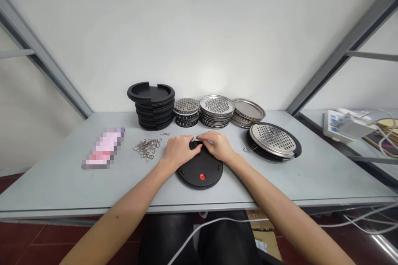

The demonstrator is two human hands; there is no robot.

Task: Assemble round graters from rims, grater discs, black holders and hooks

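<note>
A black round plastic base [192, 169] lies face down before me, a small red-orange spot showing near its close edge. My left hand [179, 149] is closed around the far left of its rim, thumb on the top surface. From the right, my right hand [217, 145] pinches a small metal wire clip [195, 139] at the base's far edge. Fingers partly cover the clip, so how it sits in the base cannot be made out. A pile of similar wire clips [147, 148] lies left of my left hand, with one loose clip [165, 133] beyond it.
Along the wall stand stacked black bases [155, 109], small grater discs [186, 112], wider grater plates [217, 109] and plain metal lids [248, 112]. An assembled grater [273, 140] with a clip sits at right. A pixelated phone [104, 149] lies left. A power strip [338, 126] and cables are far right.
</note>
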